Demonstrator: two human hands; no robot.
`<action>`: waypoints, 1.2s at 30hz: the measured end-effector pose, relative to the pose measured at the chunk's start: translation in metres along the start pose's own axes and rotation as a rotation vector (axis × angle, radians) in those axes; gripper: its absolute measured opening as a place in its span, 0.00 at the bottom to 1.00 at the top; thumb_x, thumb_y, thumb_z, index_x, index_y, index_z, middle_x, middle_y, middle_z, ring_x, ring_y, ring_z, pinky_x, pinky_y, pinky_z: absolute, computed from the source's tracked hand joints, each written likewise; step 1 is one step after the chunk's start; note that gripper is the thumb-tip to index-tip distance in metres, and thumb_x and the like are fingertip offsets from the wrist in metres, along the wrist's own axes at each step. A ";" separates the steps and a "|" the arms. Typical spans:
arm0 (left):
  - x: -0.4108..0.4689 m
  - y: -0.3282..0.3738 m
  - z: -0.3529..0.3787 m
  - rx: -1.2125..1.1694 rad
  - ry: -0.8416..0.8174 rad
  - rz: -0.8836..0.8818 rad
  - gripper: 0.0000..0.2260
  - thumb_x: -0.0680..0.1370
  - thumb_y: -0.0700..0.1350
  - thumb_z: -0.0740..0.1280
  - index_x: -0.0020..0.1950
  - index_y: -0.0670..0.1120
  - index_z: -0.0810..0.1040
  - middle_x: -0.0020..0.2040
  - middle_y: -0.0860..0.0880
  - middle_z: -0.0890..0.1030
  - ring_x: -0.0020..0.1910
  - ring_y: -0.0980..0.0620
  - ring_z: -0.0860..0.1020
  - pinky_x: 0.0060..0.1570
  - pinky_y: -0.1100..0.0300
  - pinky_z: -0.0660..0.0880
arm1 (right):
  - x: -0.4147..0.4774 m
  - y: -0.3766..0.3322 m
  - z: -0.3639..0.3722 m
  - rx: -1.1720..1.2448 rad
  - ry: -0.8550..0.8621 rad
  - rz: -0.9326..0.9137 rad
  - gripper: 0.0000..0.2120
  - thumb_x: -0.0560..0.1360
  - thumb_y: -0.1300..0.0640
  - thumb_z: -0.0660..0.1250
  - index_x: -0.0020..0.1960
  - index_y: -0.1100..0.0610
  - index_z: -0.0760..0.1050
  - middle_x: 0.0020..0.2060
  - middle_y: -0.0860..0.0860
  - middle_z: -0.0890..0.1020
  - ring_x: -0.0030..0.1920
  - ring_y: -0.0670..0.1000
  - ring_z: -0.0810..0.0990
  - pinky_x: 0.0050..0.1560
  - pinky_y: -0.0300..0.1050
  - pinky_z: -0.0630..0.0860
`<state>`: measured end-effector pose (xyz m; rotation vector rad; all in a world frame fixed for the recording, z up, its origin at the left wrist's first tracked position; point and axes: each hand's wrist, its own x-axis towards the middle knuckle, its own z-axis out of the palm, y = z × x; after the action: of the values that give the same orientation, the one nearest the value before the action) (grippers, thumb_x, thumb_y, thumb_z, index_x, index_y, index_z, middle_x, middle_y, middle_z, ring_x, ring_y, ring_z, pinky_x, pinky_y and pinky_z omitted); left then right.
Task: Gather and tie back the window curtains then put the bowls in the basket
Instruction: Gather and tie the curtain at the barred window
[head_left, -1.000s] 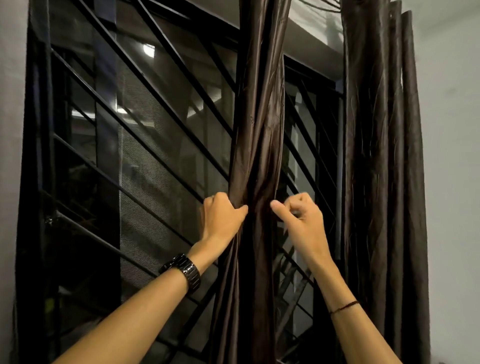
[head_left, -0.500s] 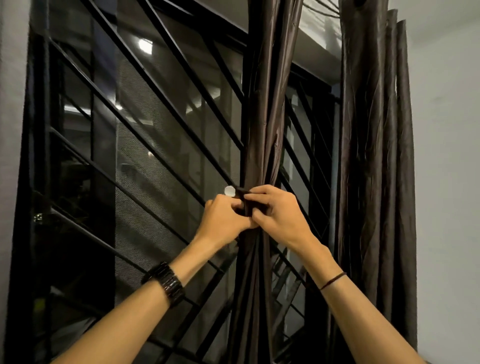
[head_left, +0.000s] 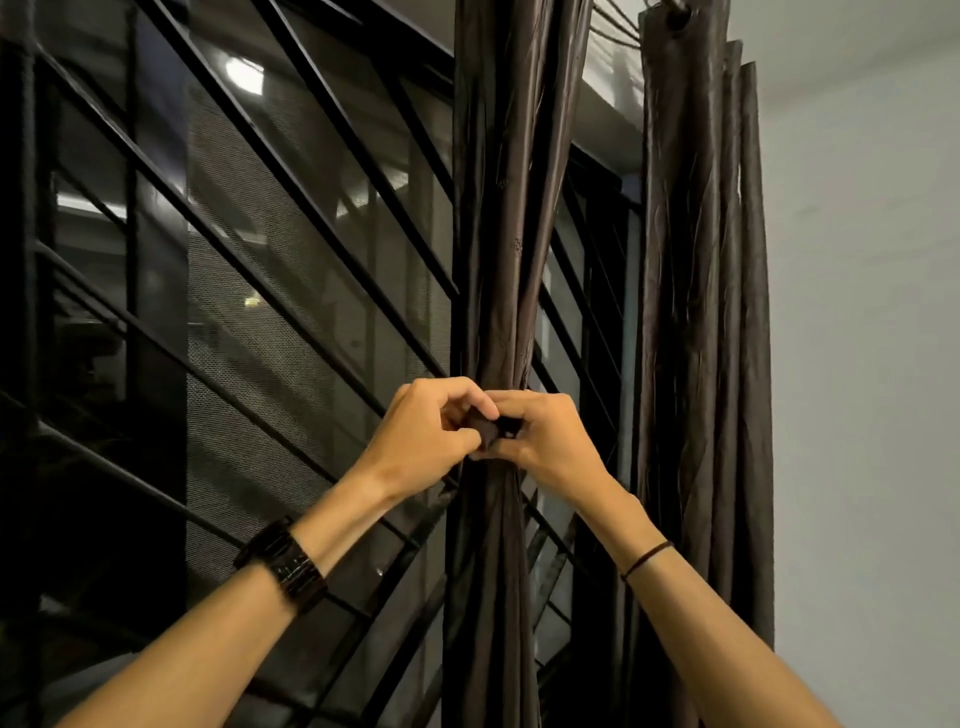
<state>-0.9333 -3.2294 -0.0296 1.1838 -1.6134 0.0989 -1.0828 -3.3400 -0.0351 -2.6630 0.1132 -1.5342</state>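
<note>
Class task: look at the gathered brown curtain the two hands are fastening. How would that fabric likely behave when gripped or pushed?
The gathered curtain looks floppy: it cinches narrow where the left hand and right hand pinch it. Its sheen suggests a slippery cloth that may slide from a loose tie. Pushed, it would probably swing, since it hangs from above like the right curtain.
</note>
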 end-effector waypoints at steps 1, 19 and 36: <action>0.000 0.001 0.001 -0.016 -0.005 0.022 0.13 0.70 0.34 0.70 0.45 0.51 0.84 0.41 0.49 0.86 0.44 0.48 0.85 0.50 0.43 0.84 | 0.000 0.000 0.002 -0.019 0.054 -0.014 0.13 0.68 0.59 0.80 0.53 0.58 0.86 0.50 0.47 0.87 0.53 0.45 0.85 0.56 0.50 0.81; 0.011 -0.016 0.022 -0.304 0.078 0.034 0.27 0.67 0.34 0.81 0.57 0.54 0.75 0.49 0.48 0.84 0.40 0.53 0.79 0.41 0.65 0.74 | -0.018 -0.007 0.006 0.782 0.471 0.451 0.08 0.80 0.58 0.69 0.58 0.57 0.81 0.50 0.60 0.86 0.41 0.57 0.78 0.37 0.45 0.73; 0.034 0.010 0.012 0.244 -0.219 0.285 0.18 0.76 0.37 0.72 0.56 0.55 0.68 0.42 0.54 0.83 0.28 0.61 0.76 0.28 0.68 0.65 | -0.007 -0.026 -0.043 -0.366 -0.049 -0.021 0.10 0.69 0.65 0.79 0.48 0.55 0.84 0.41 0.46 0.86 0.43 0.43 0.85 0.47 0.44 0.82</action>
<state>-0.9461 -3.2529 -0.0032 1.1708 -2.0018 0.3693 -1.1231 -3.3141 -0.0175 -2.9805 0.4008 -1.5874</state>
